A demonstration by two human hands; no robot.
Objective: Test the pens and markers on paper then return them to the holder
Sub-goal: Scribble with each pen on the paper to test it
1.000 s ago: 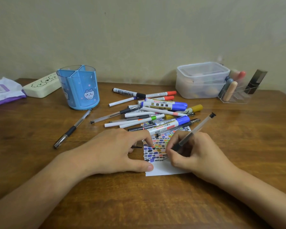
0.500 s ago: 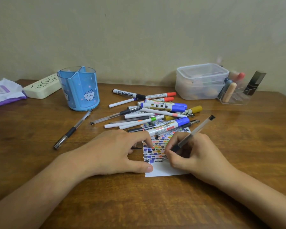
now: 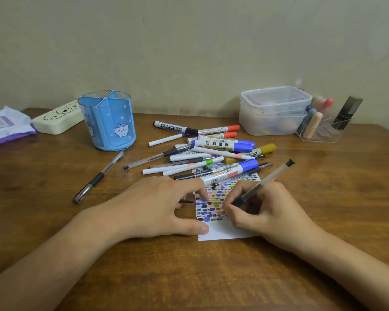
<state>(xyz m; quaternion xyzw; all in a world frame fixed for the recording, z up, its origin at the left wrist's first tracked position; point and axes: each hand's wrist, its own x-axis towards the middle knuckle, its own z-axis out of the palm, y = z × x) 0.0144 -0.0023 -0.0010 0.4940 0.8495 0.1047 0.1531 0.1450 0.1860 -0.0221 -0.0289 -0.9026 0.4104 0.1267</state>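
Right hand point(image 3: 265, 212) grips a clear pen point(image 3: 259, 187), tip on the paper point(image 3: 218, 230) at frame centre. Left hand point(image 3: 157, 205) relaxed, fingers flat, pressing the paper's left edge. Pile of markers point(image 3: 211, 153) just above. Blue holder point(image 3: 109, 122) upper left on the tabletop point(image 3: 211, 277).

Our left grip point(image 3: 164, 207) lies flat, fingers spread; our right grip point(image 3: 265, 209) curls tight, pinching just beside it.
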